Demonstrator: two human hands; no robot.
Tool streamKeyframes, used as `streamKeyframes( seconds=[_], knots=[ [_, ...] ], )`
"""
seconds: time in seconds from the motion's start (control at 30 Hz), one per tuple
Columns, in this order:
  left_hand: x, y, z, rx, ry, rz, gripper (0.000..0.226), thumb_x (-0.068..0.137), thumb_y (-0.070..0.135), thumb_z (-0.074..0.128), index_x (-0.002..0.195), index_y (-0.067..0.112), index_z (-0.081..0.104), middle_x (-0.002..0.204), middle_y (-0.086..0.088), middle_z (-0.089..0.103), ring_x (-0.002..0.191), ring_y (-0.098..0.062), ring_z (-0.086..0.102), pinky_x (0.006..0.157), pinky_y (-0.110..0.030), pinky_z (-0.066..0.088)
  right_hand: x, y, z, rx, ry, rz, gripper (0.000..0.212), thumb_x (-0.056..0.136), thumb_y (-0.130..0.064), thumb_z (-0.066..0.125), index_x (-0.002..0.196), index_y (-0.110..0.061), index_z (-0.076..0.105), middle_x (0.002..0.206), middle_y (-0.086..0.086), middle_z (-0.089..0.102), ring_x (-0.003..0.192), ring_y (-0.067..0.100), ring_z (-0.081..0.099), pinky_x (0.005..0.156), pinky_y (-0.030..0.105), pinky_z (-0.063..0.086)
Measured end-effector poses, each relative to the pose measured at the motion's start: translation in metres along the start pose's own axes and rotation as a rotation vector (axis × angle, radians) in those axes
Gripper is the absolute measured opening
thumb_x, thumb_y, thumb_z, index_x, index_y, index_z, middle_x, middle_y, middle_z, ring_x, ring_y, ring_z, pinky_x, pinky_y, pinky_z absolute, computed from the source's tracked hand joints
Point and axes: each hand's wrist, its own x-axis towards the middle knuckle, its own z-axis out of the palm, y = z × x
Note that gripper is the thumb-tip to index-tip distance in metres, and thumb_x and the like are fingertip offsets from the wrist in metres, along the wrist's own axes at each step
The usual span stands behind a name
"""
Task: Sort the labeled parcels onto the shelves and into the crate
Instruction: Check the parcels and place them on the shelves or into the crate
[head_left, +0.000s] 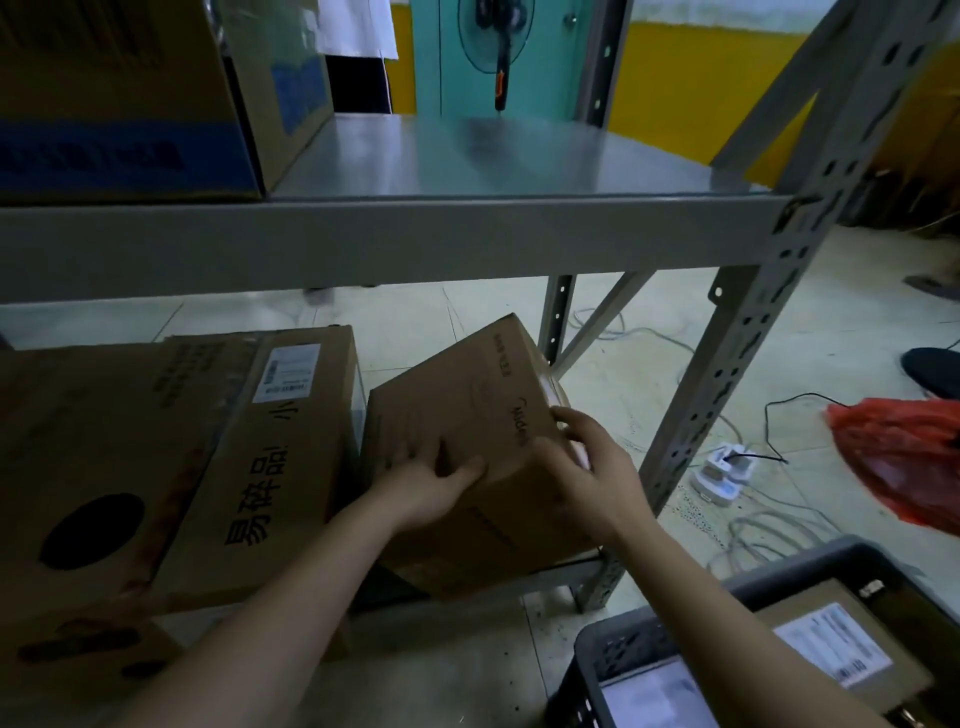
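Fingers of the left hand (431, 488) and right hand (587, 467) curl around a tilted, matte cardboard parcel (467, 415) on the low shelf (467, 597); bare floor opens at three o'clock; a larger labelled box (208, 441) stands touching at nine o'clock; the perforated grey crate (649, 639) sits at five o'clock.

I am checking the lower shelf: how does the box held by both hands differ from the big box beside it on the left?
The held box is smaller and sits tilted; the big box is larger and lies flat. The left hand and right hand hold the held box; nothing touches the big box. The big box shows a white label; the held box shows none. Both are brown cardboard.
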Motion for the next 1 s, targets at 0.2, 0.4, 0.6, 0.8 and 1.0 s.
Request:
streamKeyframes(
  seconds=[0.2,0.4,0.6,0.8,1.0],
  knots=[
    [-0.010,0.039,0.009,-0.080,0.084,0.120,0.124,0.052,0.106,0.030,0.155,0.039,0.018,0.162,-0.005,0.024,0.145,-0.033,0.029,0.114,-0.052,0.032,0.009,0.011,0.006,0.025,0.049,-0.106,0.025,0.102,-0.024,0.055,0.120,-0.031,0.070,0.127,-0.011,0.066,0.117,0.012,0.061,0.091,0.034,0.054],
    [-0.009,0.049,0.009,-0.016,0.127,0.073,0.104,0.073,0.089,0.036,0.156,0.031,0.016,0.157,-0.011,0.029,0.138,-0.036,0.037,0.107,-0.050,0.040,0.015,0.024,-0.006,-0.154,0.015,0.195,0.067,0.093,-0.060,0.056,0.145,-0.019,0.048,0.135,0.007,0.057,0.114,0.023,0.057,0.088,0.035,0.050],
    [-0.015,0.041,-0.004,-0.060,0.096,0.118,0.088,0.085,0.078,0.038,0.157,0.035,0.012,0.154,-0.005,0.038,0.133,-0.031,0.045,0.104,-0.044,0.042,0.015,0.040,-0.007,0.020,-0.151,0.412,0.101,0.082,-0.078,0.054,0.159,-0.021,0.021,0.158,0.012,0.036,0.133,0.033,0.049,0.107,0.046,0.045],
    [-0.012,0.025,-0.013,-0.299,0.100,0.073,0.068,0.097,0.058,0.039,0.156,0.035,0.016,0.151,-0.006,0.042,0.128,-0.030,0.048,0.103,-0.046,0.042,0.024,0.013,-0.015,-0.054,-0.038,0.152,0.086,0.084,-0.055,0.073,0.153,-0.021,0.036,0.138,0.001,0.053,0.101,0.013,0.059,0.072,0.019,0.046],
    [-0.010,-0.003,-0.007,-0.296,0.102,0.053,0.057,0.100,0.039,0.052,0.149,0.024,0.027,0.124,0.000,0.056,0.094,-0.012,0.059,0.082,-0.034,0.053,0.017,0.008,0.002,-0.363,-0.105,0.095,0.088,0.079,-0.061,0.073,0.151,-0.026,0.035,0.151,0.004,0.032,0.122,0.025,0.053,0.088,0.029,0.051]
  ],
)
